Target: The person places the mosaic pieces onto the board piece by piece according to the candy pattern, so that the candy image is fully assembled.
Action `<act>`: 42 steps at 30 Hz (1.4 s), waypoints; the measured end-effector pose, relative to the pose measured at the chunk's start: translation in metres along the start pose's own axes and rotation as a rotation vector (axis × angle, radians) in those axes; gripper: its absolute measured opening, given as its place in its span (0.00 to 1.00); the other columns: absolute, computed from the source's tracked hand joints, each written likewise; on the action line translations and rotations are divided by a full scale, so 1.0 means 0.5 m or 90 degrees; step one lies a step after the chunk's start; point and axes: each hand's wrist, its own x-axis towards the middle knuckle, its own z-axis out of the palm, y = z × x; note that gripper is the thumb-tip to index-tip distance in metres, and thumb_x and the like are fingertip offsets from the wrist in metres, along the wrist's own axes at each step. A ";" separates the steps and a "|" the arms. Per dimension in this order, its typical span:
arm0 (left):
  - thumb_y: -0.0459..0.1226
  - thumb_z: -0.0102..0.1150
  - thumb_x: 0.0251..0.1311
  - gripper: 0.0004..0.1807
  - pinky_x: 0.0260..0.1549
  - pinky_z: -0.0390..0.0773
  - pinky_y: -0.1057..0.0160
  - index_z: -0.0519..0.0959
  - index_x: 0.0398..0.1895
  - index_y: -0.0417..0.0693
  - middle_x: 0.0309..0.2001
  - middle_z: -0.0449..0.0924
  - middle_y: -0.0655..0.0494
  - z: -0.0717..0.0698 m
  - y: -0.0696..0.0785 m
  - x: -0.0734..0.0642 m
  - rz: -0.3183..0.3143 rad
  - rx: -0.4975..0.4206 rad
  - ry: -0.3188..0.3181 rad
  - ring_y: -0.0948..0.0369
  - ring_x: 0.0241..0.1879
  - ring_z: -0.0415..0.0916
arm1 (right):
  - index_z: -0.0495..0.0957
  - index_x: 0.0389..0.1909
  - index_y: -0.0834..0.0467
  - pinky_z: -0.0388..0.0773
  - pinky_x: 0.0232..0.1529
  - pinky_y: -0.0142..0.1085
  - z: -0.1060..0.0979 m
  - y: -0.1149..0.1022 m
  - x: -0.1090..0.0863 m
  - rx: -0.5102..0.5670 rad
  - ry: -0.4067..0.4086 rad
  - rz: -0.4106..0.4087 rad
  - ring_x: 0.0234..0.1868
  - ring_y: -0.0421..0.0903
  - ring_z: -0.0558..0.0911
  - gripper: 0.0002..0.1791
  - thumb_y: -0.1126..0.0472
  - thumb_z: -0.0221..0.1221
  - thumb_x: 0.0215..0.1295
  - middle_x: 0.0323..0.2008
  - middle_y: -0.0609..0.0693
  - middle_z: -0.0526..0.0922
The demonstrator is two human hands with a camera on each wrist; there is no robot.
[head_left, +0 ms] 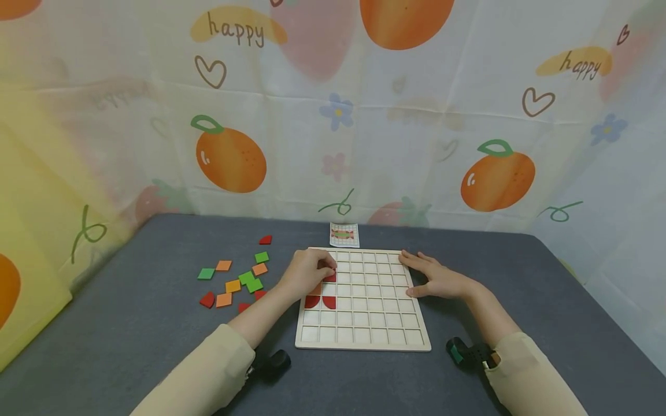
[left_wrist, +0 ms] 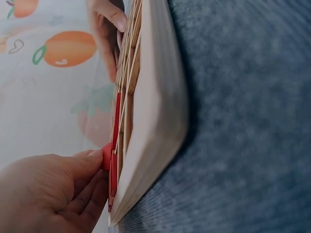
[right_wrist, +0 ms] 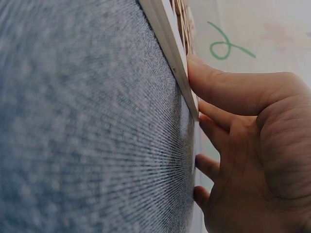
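A pale wooden grid board [head_left: 362, 320] lies on the table. Over its upper left squares, my left hand [head_left: 304, 273] pinches a small red piece [left_wrist: 106, 158] between thumb and fingertips, at the board's surface. Two red rounded pieces [head_left: 329, 302] sit in squares below that hand, and another red piece [head_left: 330, 278] shows beside its fingers. An orange piece [head_left: 316, 290] is partly hidden by the hand. My right hand [head_left: 439, 279] rests on the board's right edge, fingers spread and thumb [right_wrist: 218, 87] touching the rim.
Left of the board lie loose tiles: several green [head_left: 206, 274], several orange [head_left: 233, 286] and several red [head_left: 207, 299], some partly behind the left forearm. A small pattern card [head_left: 344, 236] lies past the board's far edge. A printed curtain [head_left: 395, 133] hangs behind the table.
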 end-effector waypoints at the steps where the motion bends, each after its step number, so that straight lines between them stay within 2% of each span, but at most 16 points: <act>1: 0.32 0.67 0.57 0.02 0.38 0.79 0.64 0.86 0.31 0.48 0.31 0.87 0.56 0.001 0.000 0.000 0.002 0.003 -0.001 0.63 0.33 0.78 | 0.47 0.78 0.62 0.32 0.67 0.76 0.000 0.000 -0.001 0.001 0.000 0.000 0.77 0.72 0.33 0.52 0.44 0.63 0.63 0.79 0.64 0.41; 8: 0.31 0.67 0.57 0.03 0.38 0.79 0.64 0.86 0.30 0.48 0.31 0.87 0.56 0.004 -0.002 -0.003 0.016 0.013 -0.005 0.64 0.33 0.79 | 0.47 0.78 0.61 0.32 0.67 0.76 -0.002 -0.002 -0.004 -0.002 0.000 0.004 0.77 0.72 0.33 0.51 0.44 0.63 0.63 0.79 0.64 0.41; 22: 0.31 0.67 0.57 0.03 0.36 0.79 0.65 0.87 0.33 0.46 0.32 0.87 0.55 0.000 0.007 -0.008 0.018 0.005 -0.007 0.64 0.32 0.80 | 0.48 0.78 0.60 0.32 0.67 0.76 -0.002 -0.004 -0.001 -0.007 0.003 0.020 0.78 0.71 0.33 0.51 0.45 0.64 0.62 0.80 0.62 0.42; 29: 0.32 0.68 0.57 0.04 0.39 0.81 0.62 0.87 0.35 0.45 0.35 0.88 0.54 -0.009 0.018 -0.007 0.013 0.001 0.001 0.61 0.35 0.81 | 0.47 0.78 0.59 0.31 0.67 0.76 0.000 -0.003 0.000 -0.005 0.003 0.022 0.78 0.71 0.32 0.51 0.45 0.63 0.63 0.80 0.61 0.41; 37: 0.32 0.65 0.60 0.08 0.35 0.80 0.64 0.86 0.41 0.44 0.38 0.87 0.51 -0.035 0.016 -0.008 -0.005 -0.028 -0.006 0.60 0.35 0.81 | 0.47 0.78 0.59 0.32 0.67 0.76 0.001 -0.003 -0.002 -0.004 0.004 0.025 0.78 0.71 0.33 0.51 0.46 0.64 0.63 0.80 0.62 0.41; 42: 0.33 0.64 0.61 0.09 0.41 0.81 0.59 0.85 0.44 0.43 0.41 0.87 0.50 -0.062 -0.004 -0.011 0.001 -0.010 0.019 0.57 0.40 0.81 | 0.47 0.78 0.59 0.32 0.67 0.76 0.002 -0.001 -0.001 -0.002 0.005 0.027 0.78 0.70 0.33 0.51 0.46 0.64 0.63 0.80 0.61 0.41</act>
